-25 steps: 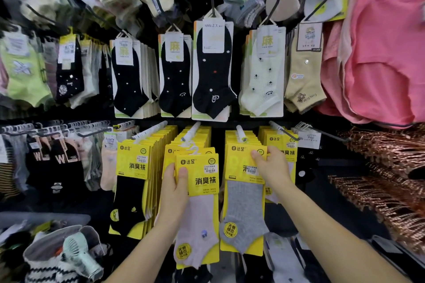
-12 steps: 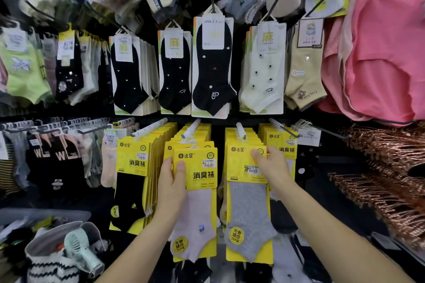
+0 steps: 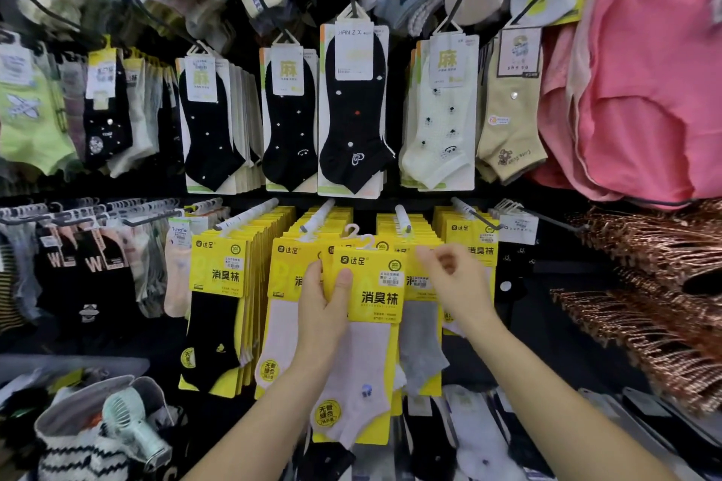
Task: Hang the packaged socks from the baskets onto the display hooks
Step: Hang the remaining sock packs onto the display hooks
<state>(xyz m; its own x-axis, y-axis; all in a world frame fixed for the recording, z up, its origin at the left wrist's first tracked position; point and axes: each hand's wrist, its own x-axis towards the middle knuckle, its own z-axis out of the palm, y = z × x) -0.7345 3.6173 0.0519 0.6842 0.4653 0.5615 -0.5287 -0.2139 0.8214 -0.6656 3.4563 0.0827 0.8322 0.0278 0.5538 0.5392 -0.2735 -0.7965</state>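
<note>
My left hand (image 3: pixel 324 308) grips a yellow-carded pack of pale pink socks (image 3: pixel 367 328) by its left edge, thumb on the front, in front of the lower row of hooks. Its white plastic hanger loop sits just below the tips of two white display hooks (image 3: pixel 320 215) (image 3: pixel 402 219). My right hand (image 3: pixel 455 277) hovers with loosely curled fingers over the hanging grey sock pack (image 3: pixel 420 340), holding nothing. A black sock pack (image 3: pixel 217 308) hangs on the hook to the left.
An upper row holds black and cream sock packs (image 3: pixel 353 109). Pink garments (image 3: pixel 648 82) and copper hangers (image 3: pixel 656 285) crowd the right. At the lower left, a bag (image 3: pixel 78 437) holds a mint hand fan. More sock packs lie below my arms.
My left hand has carried the pink sock pack to the right and up toward the hook tips. My right hand has let go of the grey pack's card and lifted slightly.
</note>
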